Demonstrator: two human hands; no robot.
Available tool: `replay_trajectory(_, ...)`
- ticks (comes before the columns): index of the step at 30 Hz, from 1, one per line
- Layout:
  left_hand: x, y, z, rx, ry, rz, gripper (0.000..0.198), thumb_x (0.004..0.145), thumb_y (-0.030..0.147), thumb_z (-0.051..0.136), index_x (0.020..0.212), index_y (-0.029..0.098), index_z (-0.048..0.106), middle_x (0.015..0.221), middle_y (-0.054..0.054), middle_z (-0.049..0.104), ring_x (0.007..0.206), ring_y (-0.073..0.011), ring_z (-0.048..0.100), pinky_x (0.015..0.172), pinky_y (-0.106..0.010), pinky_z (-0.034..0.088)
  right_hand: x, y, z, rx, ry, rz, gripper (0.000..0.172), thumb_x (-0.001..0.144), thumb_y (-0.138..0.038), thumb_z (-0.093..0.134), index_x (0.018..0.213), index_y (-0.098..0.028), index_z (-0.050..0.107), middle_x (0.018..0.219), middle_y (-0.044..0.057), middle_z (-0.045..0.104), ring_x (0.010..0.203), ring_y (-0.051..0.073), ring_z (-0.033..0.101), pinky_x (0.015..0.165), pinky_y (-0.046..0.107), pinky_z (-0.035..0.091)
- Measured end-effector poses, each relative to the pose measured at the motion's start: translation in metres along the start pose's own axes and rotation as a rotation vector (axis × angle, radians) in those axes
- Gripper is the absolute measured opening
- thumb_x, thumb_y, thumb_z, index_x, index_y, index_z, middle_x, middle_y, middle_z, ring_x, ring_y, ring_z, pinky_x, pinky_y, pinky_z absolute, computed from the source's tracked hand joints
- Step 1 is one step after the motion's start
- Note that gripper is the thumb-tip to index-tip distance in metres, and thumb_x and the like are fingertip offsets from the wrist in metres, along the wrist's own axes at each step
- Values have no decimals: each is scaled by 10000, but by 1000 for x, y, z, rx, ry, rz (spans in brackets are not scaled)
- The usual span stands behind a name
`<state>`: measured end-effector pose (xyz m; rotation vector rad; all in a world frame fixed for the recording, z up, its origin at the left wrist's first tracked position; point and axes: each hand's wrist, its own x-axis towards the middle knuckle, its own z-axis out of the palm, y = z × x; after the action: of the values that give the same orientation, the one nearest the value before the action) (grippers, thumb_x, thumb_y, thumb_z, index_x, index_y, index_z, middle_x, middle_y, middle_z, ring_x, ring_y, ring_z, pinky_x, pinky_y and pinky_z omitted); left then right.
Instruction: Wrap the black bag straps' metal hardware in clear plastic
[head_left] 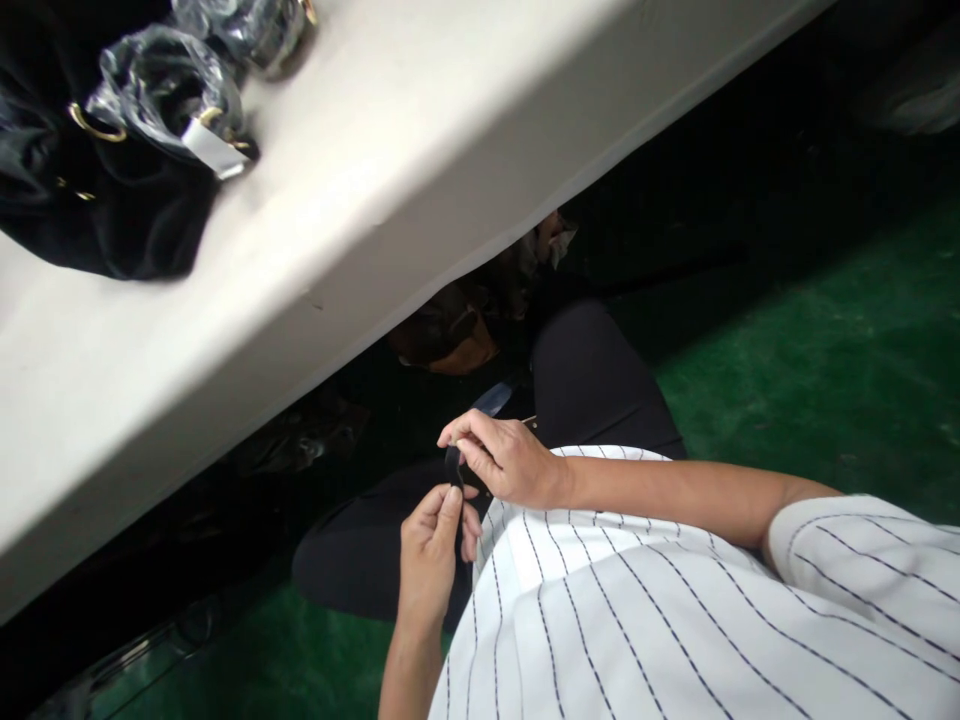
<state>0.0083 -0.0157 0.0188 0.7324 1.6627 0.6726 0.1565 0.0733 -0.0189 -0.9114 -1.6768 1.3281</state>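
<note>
Over my lap, my left hand (431,540) pinches a narrow black strap (453,466) between thumb and fingers. My right hand (514,460) comes in from the right and closes on the strap's upper end with thumb and forefinger. The short stretch between the two hands is bent. Part of the strap hangs below my left fingers, dark against my dark trousers (592,370), so its full length is hard to make out. Close behind my right hand lies a bluish, clear-looking piece (495,399), partly hidden.
A pale worktable (360,130) runs diagonally across the upper left. On it lies a black bag (135,220) with gold rings, plastic-wrapped coils (169,85) and a white tag (214,148). Beneath the edge sits a brown item (461,345) in shadow. The floor (825,330) is green.
</note>
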Motion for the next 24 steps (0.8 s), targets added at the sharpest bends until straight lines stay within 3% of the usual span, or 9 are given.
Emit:
replay_trajectory(4,9,10,6,3,39,37,324,934,412,582,776,132,619,502,23,533,379,-55,377,406,-170,289,-1,-3,-1,-8,-23,-39,175,989,-183,384,1085,-183,531,1032,65,674,794,141,663,746,266,516)
replay_trajectory(9,4,13,9,-26,69,-4,345,919,466,590,913,134,684,390,71,405,319,-45,264,352,-173,156,4,10,-13,-26,92,92,159,1002,-207,390,1082,-196,528,1033,46,649,656,104,627,675,252,499)
replay_trajectory(12,1,16,10,31,125,18,350,891,462,626,920,127,724,387,69,385,327,-51,283,357,-184,162,6,20,-15,-153,117,72,112,981,-205,430,956,-193,538,1108,76,608,744,137,610,691,272,480)
replay_trajectory(16,1,18,12,163,223,81,277,855,401,672,837,136,750,471,33,485,374,-62,344,375,-200,205,5,25,-10,-351,65,65,92,960,-195,461,908,-195,537,925,51,594,782,171,588,692,284,440)
replay_trajectory(24,11,19,25,213,325,203,245,878,328,627,721,148,679,489,24,514,435,-103,436,448,-213,325,-6,17,4,-385,-59,-47,115,965,-176,407,898,-193,499,846,54,572,742,184,568,676,297,430)
